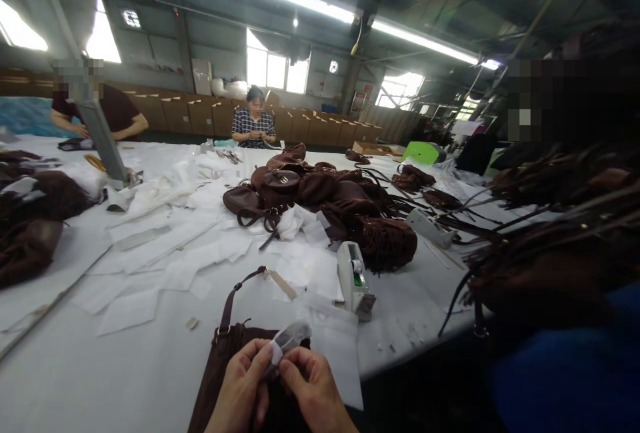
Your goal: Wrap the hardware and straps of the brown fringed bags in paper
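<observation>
Both my hands are low at the bottom centre, fingers pinched together on a small clear plastic piece [289,338]. My left hand [243,386] grips its lower left end and my right hand [313,390] pinches it from the right. Under them lies a brown bag [220,370] with its strap [234,296] stretched away from me across the white table [100,366]. A white tape dispenser [353,278] stands just beyond my right hand.
A heap of brown fringed bags [325,203] and scattered white paper sheets [170,246] cover the table's middle. More bags [30,220] lie at left, others [555,246] pile at right. Two people [253,123] sit at the far side; another person [565,100] stands at right.
</observation>
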`<state>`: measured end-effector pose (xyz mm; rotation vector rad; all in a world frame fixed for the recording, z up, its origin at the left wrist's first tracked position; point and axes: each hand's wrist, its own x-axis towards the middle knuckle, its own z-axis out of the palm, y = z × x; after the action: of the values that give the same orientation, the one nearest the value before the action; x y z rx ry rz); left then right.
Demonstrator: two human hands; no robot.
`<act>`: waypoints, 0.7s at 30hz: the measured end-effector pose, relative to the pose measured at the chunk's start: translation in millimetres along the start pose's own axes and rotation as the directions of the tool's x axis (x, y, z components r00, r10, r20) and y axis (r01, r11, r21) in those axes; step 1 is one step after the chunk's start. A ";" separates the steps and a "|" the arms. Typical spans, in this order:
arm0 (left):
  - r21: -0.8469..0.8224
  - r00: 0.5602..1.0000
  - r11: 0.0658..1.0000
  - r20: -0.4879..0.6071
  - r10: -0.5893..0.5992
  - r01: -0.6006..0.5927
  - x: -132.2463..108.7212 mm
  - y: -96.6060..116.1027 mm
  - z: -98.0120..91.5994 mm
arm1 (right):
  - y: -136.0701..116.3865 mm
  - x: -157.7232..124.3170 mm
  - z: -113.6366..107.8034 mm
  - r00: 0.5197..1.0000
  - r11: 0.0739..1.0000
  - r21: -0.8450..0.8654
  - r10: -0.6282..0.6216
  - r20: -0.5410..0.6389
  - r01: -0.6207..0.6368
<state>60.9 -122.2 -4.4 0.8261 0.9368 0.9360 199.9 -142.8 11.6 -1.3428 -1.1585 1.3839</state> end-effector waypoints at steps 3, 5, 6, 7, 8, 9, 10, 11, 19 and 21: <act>-0.068 1.000 0.997 0.007 -0.018 0.019 -0.3 -3.0 0.5 | 3.6 -0.7 -0.4 0.999 0.999 0.007 -0.044 0.001 0.044; -0.104 1.000 0.994 0.013 -0.021 0.022 -1.3 -2.9 1.9 | 6.5 0.8 0.9 0.998 0.999 0.026 -0.046 -0.038 0.047; -0.120 1.000 0.992 0.018 -0.026 0.028 -1.9 -2.4 2.6 | 8.1 2.2 1.9 0.997 0.998 0.049 -0.034 -0.067 0.037; -0.135 0.999 0.990 0.022 -0.033 0.035 -2.5 -2.0 3.2 | 9.9 3.7 3.0 0.995 0.997 0.079 -0.019 -0.094 0.026; -0.151 0.999 0.988 0.026 -0.042 0.045 -3.0 -1.7 3.7 | 12.0 5.3 4.1 0.993 0.994 0.104 -0.009 -0.117 0.021; -0.168 0.998 0.984 0.028 -0.054 0.058 -3.5 -1.7 3.8 | 14.4 6.7 5.0 0.991 0.994 0.109 -0.013 -0.135 0.027; -0.186 0.997 0.980 0.027 -0.069 0.073 -3.8 -2.0 3.8 | 16.9 7.8 5.6 0.988 0.995 0.086 -0.033 -0.149 0.046; -0.205 0.996 0.975 0.024 -0.087 0.090 -3.9 -2.5 3.6 | 19.4 8.7 5.8 0.984 0.997 0.030 -0.072 -0.161 0.077; -0.287 0.982 0.945 -0.056 -0.182 0.159 -6.6 1.4 4.8 | 22.4 11.3 -1.2 0.871 0.733 -0.505 -0.485 0.082 0.456; -0.286 0.981 0.944 -0.055 -0.187 0.164 -6.9 2.4 5.5 | 20.7 12.4 -4.7 0.809 0.591 -0.605 -0.565 0.162 0.534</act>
<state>63.2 -128.6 1.8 0.4581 0.9068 0.9253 204.5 -134.5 -11.1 -1.2542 -1.9175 0.4967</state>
